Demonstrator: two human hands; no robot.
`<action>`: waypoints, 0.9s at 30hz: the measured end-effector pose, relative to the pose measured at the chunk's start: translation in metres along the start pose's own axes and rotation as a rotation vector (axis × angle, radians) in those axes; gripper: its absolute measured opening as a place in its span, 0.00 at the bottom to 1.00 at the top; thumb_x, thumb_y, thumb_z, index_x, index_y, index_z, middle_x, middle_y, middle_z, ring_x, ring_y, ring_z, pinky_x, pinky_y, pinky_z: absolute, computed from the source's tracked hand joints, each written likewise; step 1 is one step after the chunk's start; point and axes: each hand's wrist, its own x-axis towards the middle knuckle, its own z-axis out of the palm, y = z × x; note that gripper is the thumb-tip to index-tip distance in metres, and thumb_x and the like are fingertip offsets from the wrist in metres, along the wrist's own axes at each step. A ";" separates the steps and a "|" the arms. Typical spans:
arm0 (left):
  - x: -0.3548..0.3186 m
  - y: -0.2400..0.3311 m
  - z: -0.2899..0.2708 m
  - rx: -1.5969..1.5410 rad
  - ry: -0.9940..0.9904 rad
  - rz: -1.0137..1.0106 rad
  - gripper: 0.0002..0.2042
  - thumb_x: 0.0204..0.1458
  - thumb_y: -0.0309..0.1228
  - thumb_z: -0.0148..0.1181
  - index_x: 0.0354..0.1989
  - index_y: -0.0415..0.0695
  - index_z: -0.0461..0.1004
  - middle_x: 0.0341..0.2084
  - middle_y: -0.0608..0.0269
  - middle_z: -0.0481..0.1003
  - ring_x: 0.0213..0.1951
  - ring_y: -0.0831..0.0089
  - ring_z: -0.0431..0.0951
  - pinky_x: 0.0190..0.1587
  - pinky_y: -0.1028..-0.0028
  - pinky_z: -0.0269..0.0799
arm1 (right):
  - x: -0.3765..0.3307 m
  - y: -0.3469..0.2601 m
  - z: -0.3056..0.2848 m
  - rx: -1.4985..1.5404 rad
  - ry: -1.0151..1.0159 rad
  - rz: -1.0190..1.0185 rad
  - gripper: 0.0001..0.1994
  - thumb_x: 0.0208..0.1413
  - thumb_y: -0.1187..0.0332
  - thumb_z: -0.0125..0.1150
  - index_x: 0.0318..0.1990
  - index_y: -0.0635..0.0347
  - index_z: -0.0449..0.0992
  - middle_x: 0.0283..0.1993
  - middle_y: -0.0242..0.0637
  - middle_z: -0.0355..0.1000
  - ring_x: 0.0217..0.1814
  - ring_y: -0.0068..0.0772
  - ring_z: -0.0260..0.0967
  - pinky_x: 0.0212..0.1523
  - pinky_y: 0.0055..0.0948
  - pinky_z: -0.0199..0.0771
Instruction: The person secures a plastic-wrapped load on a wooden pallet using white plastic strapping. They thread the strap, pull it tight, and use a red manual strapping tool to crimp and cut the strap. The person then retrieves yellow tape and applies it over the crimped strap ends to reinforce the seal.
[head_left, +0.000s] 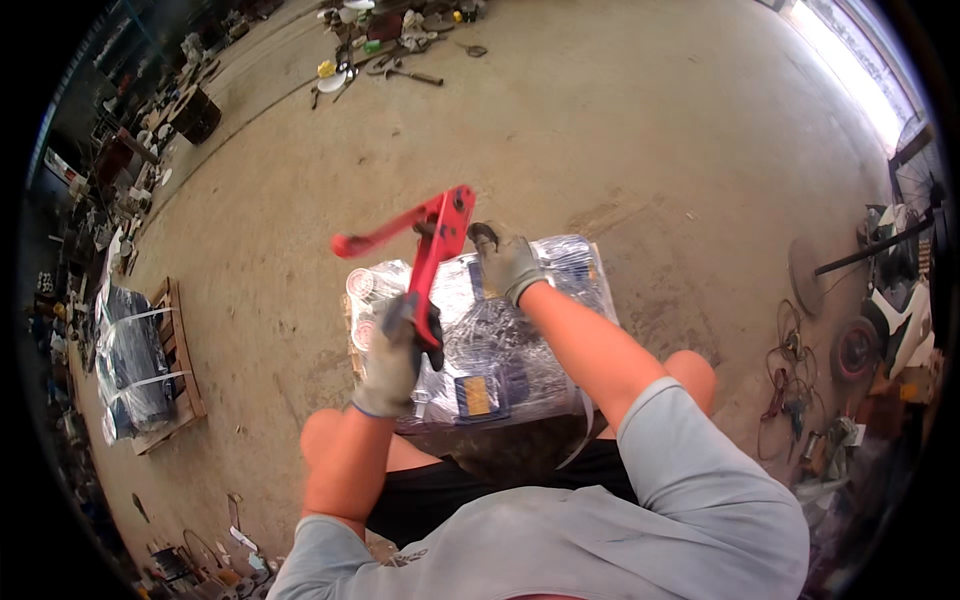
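A red two-handled strapping tool (432, 250) stands over a bundle wrapped in clear plastic (500, 340) that rests on a small wooden pallet in front of me. My left hand (392, 360), in a grey glove, grips the tool's lower black-tipped handle. The other red handle sticks out to the left, free. My gloved right hand (505, 258) rests on top of the bundle at the tool's head, fingers curled there. A white strap (583, 425) hangs down the bundle's near right side.
A second wrapped, strapped bundle on a pallet (140, 365) lies to the left. Tools and scraps (385, 45) are scattered on the concrete floor far ahead. Cables, wheels and machine parts (860, 340) crowd the right side. Shelves with clutter line the left wall.
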 end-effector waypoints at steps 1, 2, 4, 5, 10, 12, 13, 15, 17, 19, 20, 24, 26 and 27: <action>-0.014 -0.009 0.019 0.159 -0.001 0.066 0.11 0.69 0.34 0.53 0.47 0.36 0.71 0.26 0.60 0.74 0.21 0.64 0.74 0.26 0.63 0.72 | -0.003 0.014 -0.005 0.122 0.085 -0.005 0.20 0.72 0.52 0.54 0.58 0.58 0.78 0.57 0.54 0.78 0.59 0.55 0.76 0.57 0.42 0.75; -0.020 -0.043 0.018 0.463 0.048 0.304 0.09 0.67 0.29 0.54 0.47 0.36 0.71 0.25 0.52 0.73 0.22 0.55 0.75 0.28 0.60 0.73 | -0.014 0.027 -0.005 0.341 0.113 -0.079 0.24 0.72 0.49 0.53 0.58 0.60 0.78 0.57 0.54 0.78 0.58 0.52 0.76 0.57 0.42 0.76; -0.056 -0.045 0.040 0.748 0.010 0.242 0.08 0.64 0.28 0.56 0.47 0.36 0.71 0.26 0.43 0.74 0.25 0.44 0.76 0.31 0.54 0.74 | -0.078 0.015 -0.020 0.924 0.041 0.113 0.32 0.71 0.41 0.51 0.60 0.64 0.76 0.56 0.50 0.79 0.57 0.48 0.77 0.60 0.41 0.75; -0.073 -0.046 0.053 0.863 0.001 0.438 0.09 0.64 0.28 0.57 0.46 0.36 0.71 0.28 0.41 0.75 0.26 0.41 0.77 0.31 0.51 0.74 | -0.126 -0.020 -0.041 1.274 -0.066 0.391 0.37 0.69 0.36 0.50 0.61 0.67 0.74 0.55 0.48 0.79 0.56 0.46 0.77 0.62 0.41 0.75; -0.094 -0.106 0.105 1.139 -0.393 0.530 0.17 0.53 0.31 0.68 0.46 0.35 0.72 0.37 0.44 0.76 0.39 0.44 0.79 0.39 0.53 0.75 | -0.263 -0.039 -0.127 1.515 -0.202 0.428 0.25 0.72 0.55 0.53 0.64 0.68 0.70 0.57 0.44 0.78 0.58 0.39 0.78 0.62 0.41 0.78; -0.086 -0.115 0.125 1.119 -0.466 0.553 0.13 0.56 0.31 0.63 0.44 0.36 0.72 0.35 0.45 0.74 0.38 0.44 0.79 0.41 0.54 0.76 | -0.283 -0.028 -0.139 1.475 -0.039 0.447 0.18 0.70 0.72 0.51 0.63 0.69 0.70 0.57 0.46 0.78 0.59 0.39 0.78 0.60 0.38 0.80; -0.084 -0.121 0.132 1.143 -0.549 0.478 0.14 0.58 0.33 0.63 0.45 0.36 0.72 0.37 0.45 0.75 0.40 0.45 0.79 0.42 0.55 0.76 | -0.294 -0.017 -0.143 1.520 -0.036 0.466 0.18 0.69 0.72 0.51 0.64 0.69 0.70 0.57 0.46 0.78 0.59 0.39 0.78 0.60 0.38 0.80; -0.078 -0.123 0.142 1.144 -0.644 0.409 0.15 0.60 0.34 0.63 0.48 0.35 0.73 0.40 0.44 0.76 0.42 0.46 0.80 0.44 0.56 0.77 | -0.303 0.004 -0.154 1.477 0.010 0.454 0.19 0.68 0.74 0.52 0.64 0.70 0.69 0.56 0.46 0.78 0.58 0.39 0.78 0.59 0.37 0.80; -0.076 -0.114 0.154 1.102 -0.668 0.382 0.16 0.61 0.34 0.63 0.51 0.36 0.74 0.43 0.44 0.77 0.44 0.48 0.81 0.45 0.57 0.78 | -0.310 0.016 -0.164 1.312 0.096 0.431 0.19 0.66 0.76 0.53 0.64 0.69 0.69 0.57 0.46 0.78 0.57 0.38 0.78 0.58 0.35 0.81; -0.067 -0.110 0.152 0.964 -0.447 0.160 0.17 0.61 0.40 0.63 0.49 0.38 0.77 0.43 0.43 0.79 0.45 0.45 0.81 0.48 0.55 0.77 | -0.303 0.034 -0.172 1.189 0.080 0.452 0.21 0.63 0.80 0.55 0.64 0.69 0.68 0.54 0.44 0.78 0.53 0.35 0.79 0.55 0.33 0.82; -0.063 -0.113 0.148 0.879 -0.346 0.044 0.18 0.62 0.44 0.63 0.48 0.39 0.79 0.43 0.43 0.80 0.46 0.44 0.81 0.50 0.55 0.76 | -0.304 0.037 -0.176 1.119 0.085 0.476 0.22 0.62 0.81 0.56 0.64 0.69 0.68 0.53 0.43 0.78 0.52 0.34 0.80 0.54 0.32 0.82; -0.004 -0.126 0.138 1.095 -0.051 0.101 0.19 0.66 0.46 0.57 0.45 0.39 0.78 0.36 0.41 0.80 0.41 0.45 0.82 0.45 0.55 0.78 | -0.296 0.032 -0.175 1.034 0.045 0.483 0.20 0.61 0.81 0.62 0.61 0.67 0.70 0.44 0.37 0.76 0.40 0.29 0.78 0.41 0.31 0.84; 0.031 -0.130 0.147 1.329 -0.152 0.001 0.16 0.67 0.44 0.54 0.51 0.45 0.78 0.34 0.41 0.81 0.40 0.45 0.83 0.44 0.53 0.78 | -0.295 0.030 -0.178 1.001 -0.024 0.518 0.19 0.64 0.79 0.62 0.61 0.67 0.69 0.46 0.41 0.78 0.43 0.32 0.80 0.41 0.35 0.86; 0.047 -0.143 0.144 1.365 -0.181 -0.112 0.16 0.67 0.45 0.55 0.52 0.48 0.79 0.35 0.40 0.81 0.41 0.44 0.83 0.46 0.53 0.78 | -0.295 0.049 -0.164 1.054 -0.034 0.491 0.19 0.64 0.78 0.62 0.61 0.68 0.69 0.46 0.42 0.78 0.43 0.32 0.81 0.42 0.36 0.87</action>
